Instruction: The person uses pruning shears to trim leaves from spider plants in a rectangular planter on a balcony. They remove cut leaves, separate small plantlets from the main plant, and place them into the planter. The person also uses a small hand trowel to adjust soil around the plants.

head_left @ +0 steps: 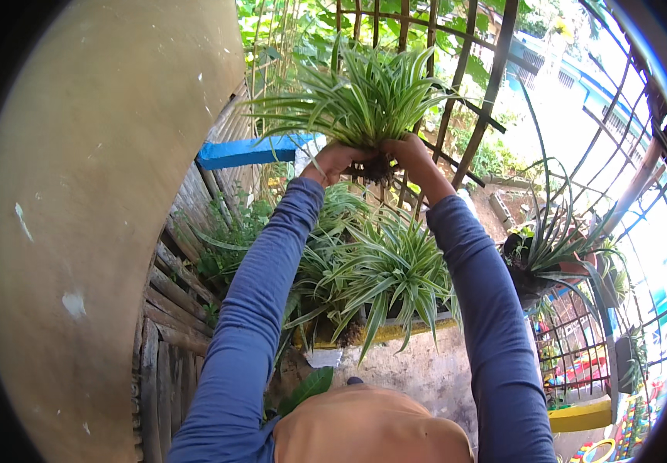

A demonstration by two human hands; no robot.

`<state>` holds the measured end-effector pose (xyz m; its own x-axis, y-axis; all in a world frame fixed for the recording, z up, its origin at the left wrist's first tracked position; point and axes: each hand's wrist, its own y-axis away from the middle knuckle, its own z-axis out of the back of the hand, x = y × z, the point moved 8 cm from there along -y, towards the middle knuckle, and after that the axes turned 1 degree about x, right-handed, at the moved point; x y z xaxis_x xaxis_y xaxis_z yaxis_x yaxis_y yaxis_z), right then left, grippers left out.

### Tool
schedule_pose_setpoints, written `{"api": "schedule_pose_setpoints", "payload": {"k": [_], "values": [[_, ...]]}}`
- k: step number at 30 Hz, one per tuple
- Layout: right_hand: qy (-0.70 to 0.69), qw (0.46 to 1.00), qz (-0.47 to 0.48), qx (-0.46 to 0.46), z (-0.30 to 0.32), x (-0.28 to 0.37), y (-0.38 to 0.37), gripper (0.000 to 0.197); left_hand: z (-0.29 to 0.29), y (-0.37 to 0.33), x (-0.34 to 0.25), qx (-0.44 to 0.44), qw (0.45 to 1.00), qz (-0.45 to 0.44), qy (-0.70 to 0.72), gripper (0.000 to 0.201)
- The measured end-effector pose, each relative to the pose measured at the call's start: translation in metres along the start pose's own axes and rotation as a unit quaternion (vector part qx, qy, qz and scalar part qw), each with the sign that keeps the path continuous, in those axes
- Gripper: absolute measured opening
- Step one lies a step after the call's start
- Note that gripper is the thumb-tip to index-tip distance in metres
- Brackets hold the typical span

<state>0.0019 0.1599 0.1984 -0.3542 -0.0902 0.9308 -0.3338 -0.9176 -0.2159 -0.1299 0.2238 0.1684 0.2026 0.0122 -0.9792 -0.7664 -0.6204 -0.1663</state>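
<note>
Both my arms, in blue sleeves, reach forward and hold up a spider plant [364,92] with long green and pale-striped leaves. Dark soil and roots [378,167] hang bare from its base, with no pot around them. My left hand [335,160] is closed around the left side of the base. On the other side my right hand [409,152] grips the base, its fingers partly hidden by roots and leaves. Below the raised plant, more spider plants [399,270] grow in a planter with a yellow edge [395,332].
A plain wall [102,231] curves along the left, beside bamboo slats [183,309]. A blue beam [252,152] juts out behind my left hand. Metal grating [457,92] stands behind the plant. At the right hangs a dark pot with a long-leaved plant [553,239].
</note>
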Motion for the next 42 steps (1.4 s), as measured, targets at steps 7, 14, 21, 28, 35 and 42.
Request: {"api": "schedule_pose_setpoints", "payload": {"k": [7, 14, 21, 28, 35, 42], "values": [[-0.192, 0.978, -0.041, 0.066, 0.007, -0.002, 0.001, 0.018, -0.008, -0.011, -0.005, -0.026, 0.999, 0.014, -0.011, 0.037], [-0.011, 0.999, -0.016, 0.034, 0.021, -0.008, 0.0, 0.023, -0.032, -0.01, -0.007, 0.024, 0.999, -0.038, -0.017, 0.043], [-0.036, 0.999, 0.005, 0.036, 0.018, -0.023, -0.004, 0.026, -0.014, -0.016, 0.011, -0.048, 0.995, -0.022, -0.084, 0.048], [-0.066, 0.997, -0.028, -0.031, 0.019, -0.035, -0.01, 0.024, -0.004, -0.017, 0.036, -0.086, 0.994, 0.059, -0.031, 0.037], [-0.229, 0.971, -0.068, -0.013, 0.011, -0.05, -0.012, 0.019, -0.007, -0.016, 0.035, -0.052, 0.994, -0.014, 0.097, 0.026], [-0.316, 0.943, -0.104, -0.027, 0.009, -0.06, -0.017, 0.011, 0.006, -0.025, 0.054, -0.083, 0.986, 0.002, 0.141, 0.018]]}}
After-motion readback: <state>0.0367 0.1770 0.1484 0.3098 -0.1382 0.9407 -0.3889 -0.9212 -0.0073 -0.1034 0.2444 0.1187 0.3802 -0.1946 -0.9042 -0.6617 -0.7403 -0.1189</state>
